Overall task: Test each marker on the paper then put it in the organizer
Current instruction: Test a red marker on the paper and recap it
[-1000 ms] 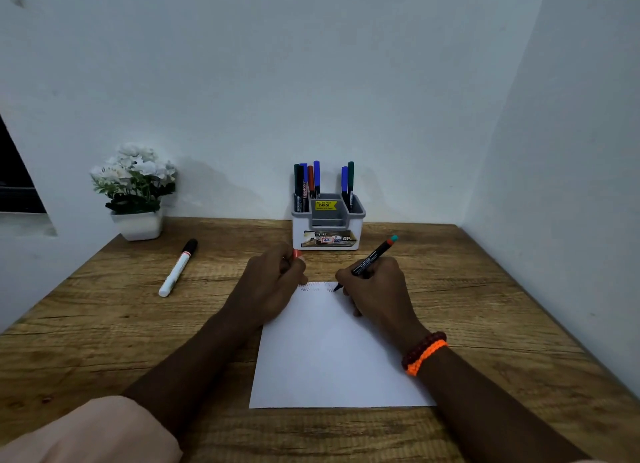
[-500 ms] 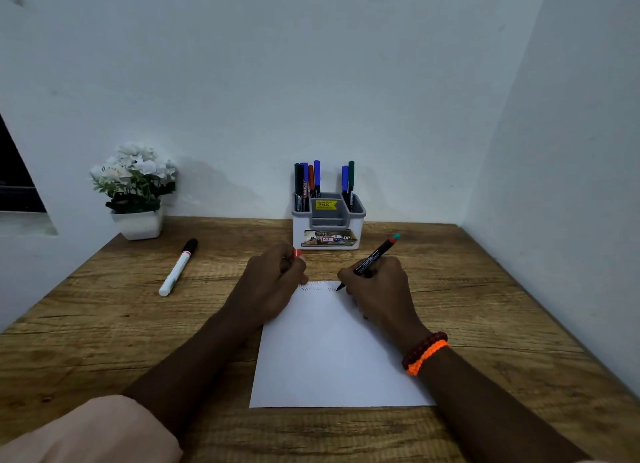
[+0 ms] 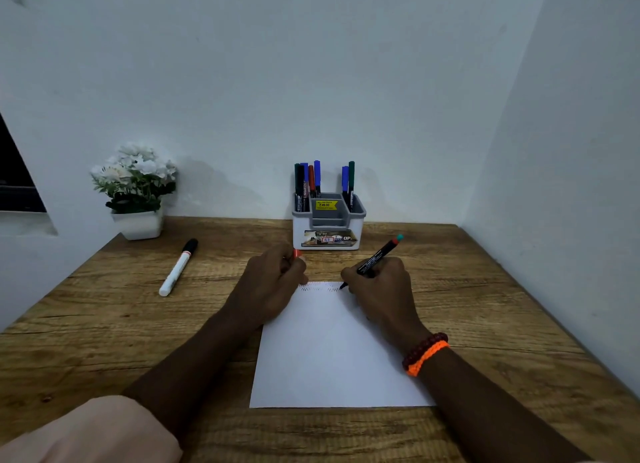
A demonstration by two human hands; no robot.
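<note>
One black marker point(image 3: 375, 256), red-and-teal end up, tip touching paper point(image 3: 332, 351).

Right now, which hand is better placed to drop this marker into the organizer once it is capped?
Probably the right hand: it already grips the marker, tip on the paper, with the organizer just beyond. The left hand pinches what looks like its orange cap.

L hand point(image 3: 268, 282) curled round a small orange cap, R hand point(image 3: 381, 286) pinching marker just above its tip, both forearms angled inward.
</note>
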